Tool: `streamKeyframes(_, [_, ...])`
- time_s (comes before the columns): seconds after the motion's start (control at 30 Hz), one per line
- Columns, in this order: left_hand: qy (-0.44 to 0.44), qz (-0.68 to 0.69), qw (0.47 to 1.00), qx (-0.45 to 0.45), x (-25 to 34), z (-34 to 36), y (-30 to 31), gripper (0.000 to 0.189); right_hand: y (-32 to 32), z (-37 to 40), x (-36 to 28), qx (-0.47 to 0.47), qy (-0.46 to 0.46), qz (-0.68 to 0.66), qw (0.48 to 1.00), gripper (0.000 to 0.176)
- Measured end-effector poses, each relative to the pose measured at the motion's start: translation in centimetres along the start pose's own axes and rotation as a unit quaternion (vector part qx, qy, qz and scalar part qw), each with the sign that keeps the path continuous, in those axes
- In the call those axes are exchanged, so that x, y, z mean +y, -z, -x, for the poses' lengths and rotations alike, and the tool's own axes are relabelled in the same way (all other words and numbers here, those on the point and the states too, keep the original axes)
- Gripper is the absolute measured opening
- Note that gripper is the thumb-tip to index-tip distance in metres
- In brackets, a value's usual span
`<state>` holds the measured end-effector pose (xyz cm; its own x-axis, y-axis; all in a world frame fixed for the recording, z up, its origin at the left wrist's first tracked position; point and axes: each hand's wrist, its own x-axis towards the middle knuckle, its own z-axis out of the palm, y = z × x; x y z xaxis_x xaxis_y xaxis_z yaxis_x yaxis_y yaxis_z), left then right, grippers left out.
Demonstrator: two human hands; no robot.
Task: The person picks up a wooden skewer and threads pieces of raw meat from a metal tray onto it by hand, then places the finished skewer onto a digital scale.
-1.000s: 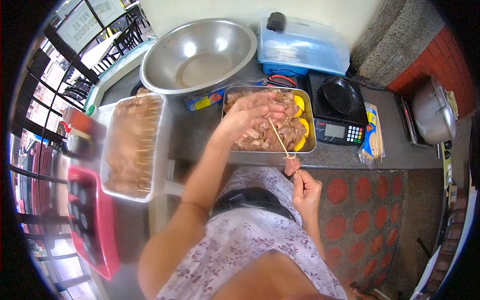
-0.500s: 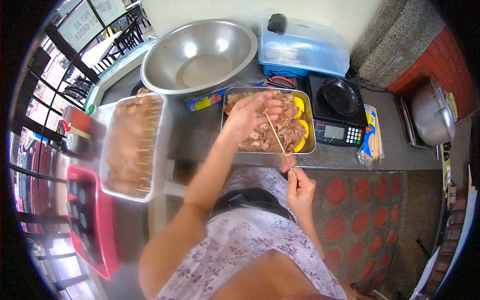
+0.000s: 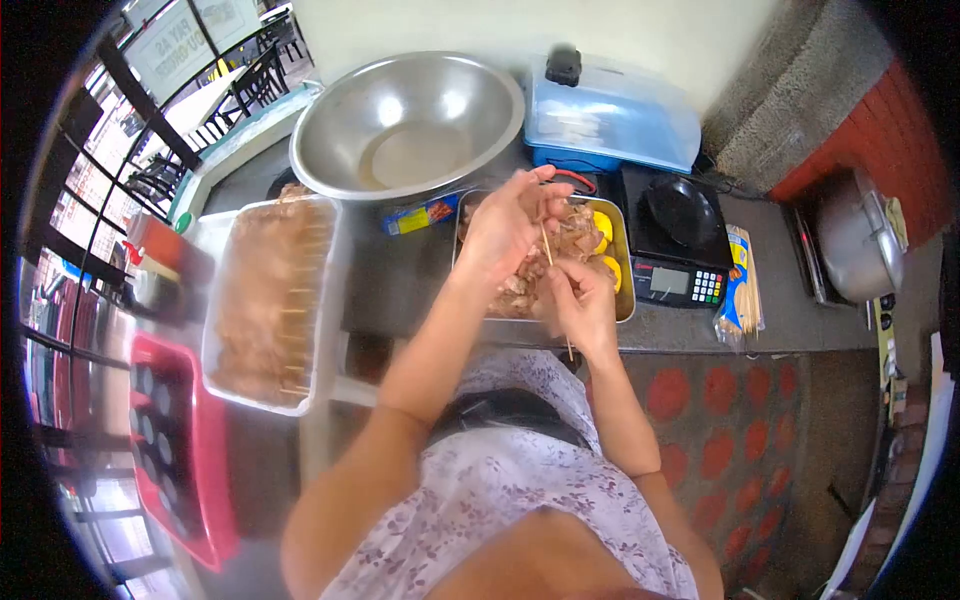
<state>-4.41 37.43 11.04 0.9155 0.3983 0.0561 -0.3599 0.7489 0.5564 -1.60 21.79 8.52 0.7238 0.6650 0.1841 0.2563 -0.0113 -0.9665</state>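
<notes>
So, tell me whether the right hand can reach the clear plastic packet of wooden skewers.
Probably yes: nothing covers the packet beside the black digital scale, though the right hand holds a thin wooden skewer.

Glossy metal bowl (image 3: 410, 150), wooden skewer (image 3: 547, 244)

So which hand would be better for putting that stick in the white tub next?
Probably the left hand: it's nearer the white tub, and the stick reaches it at the upper end. The right hand, farther off, grips lower down.

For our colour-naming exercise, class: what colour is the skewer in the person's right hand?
The skewer is pale straw-coloured, showing best in the head view.
</notes>
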Motion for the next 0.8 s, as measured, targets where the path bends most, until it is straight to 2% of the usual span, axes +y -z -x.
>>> streamKeyframes(0.07, [0.046, -0.017, 0.999, -0.005, 1.2, 0.7, -0.8, 0.033, -0.2, 0.1, 0.2, -0.014, 0.002, 0.021, 1.0, 0.017])
streamKeyframes(0.17, [0.051, -0.054, 0.997, -0.036, 1.3, 0.6, 0.3, 0.043, -0.3, 0.6, -0.1, 0.012, 0.005, 0.038, 0.999, 0.019])
streamKeyframes(0.4, [0.022, -0.127, 0.992, 0.007, 0.3, 0.9, -0.7, 0.036, 0.2, 0.7, -0.7, 0.032, 0.06, 0.059, 0.996, 0.018])
streamKeyframes(0.47, [-0.003, -0.122, 0.993, 0.003, -0.2, 0.9, -0.9, 0.032, 0.5, 0.6, -0.9, 0.036, 0.105, 0.124, 0.986, 0.017])
streamKeyframes(0.57, [0.0, -0.098, 0.995, 0.006, -0.9, 0.9, -0.8, 0.032, 0.2, 0.9, -1.8, 0.041, 0.05, 0.062, 0.996, 0.017])
streamKeyframes(0.7, [-0.009, -0.085, 0.996, 0.02, -1.0, 1.2, -1.2, 0.031, -0.5, 0.8, -0.7, 0.065, 0.076, 0.035, 0.994, 0.016])
streamKeyframes(0.8, [-0.012, -0.089, 0.996, 0.031, -1.3, 1.3, -1.3, 0.032, -0.7, 0.9, -0.7, 0.069, 0.048, 0.003, 0.996, 0.016])
